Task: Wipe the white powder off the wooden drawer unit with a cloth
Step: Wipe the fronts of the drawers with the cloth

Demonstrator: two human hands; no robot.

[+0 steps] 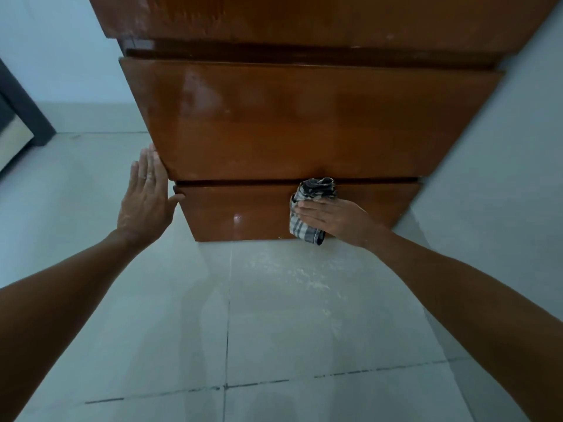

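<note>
The wooden drawer unit (304,123) stands against the wall on pale floor tiles (304,330). The right hand (332,219) presses a bunched checked cloth (310,208) flat-fingered against its lowest drawer front, right of centre. The left hand (146,196) rests open, fingers straight, on the unit's left edge. White powder (298,272) dusts the tiles just below the unit (faint smears also show on its top drawer).

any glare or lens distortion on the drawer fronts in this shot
Head view: a small bright glare spot sits on the bottom drawer front, a softer sheen on the middle drawer front; the wide-angle lens makes the drawer unit taper downward; dim, bluish light; the cloth looks slightly soft.
</note>
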